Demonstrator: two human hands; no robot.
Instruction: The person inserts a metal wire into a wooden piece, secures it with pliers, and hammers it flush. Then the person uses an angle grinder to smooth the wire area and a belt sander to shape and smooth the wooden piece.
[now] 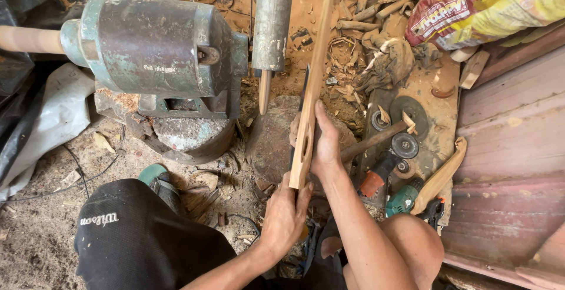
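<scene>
Both hands, left [284, 214] below, right [325, 148] above, clamp the slotted wooden strip [310, 90] mid-frame, steadying it beside the green motor [154, 45].

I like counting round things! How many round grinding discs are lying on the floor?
3: a big dark disc, a small one to its left, another below. More may hide under wood scraps.

crumpled yellow, red and green plastic bag [488, 7], top right corner
</scene>
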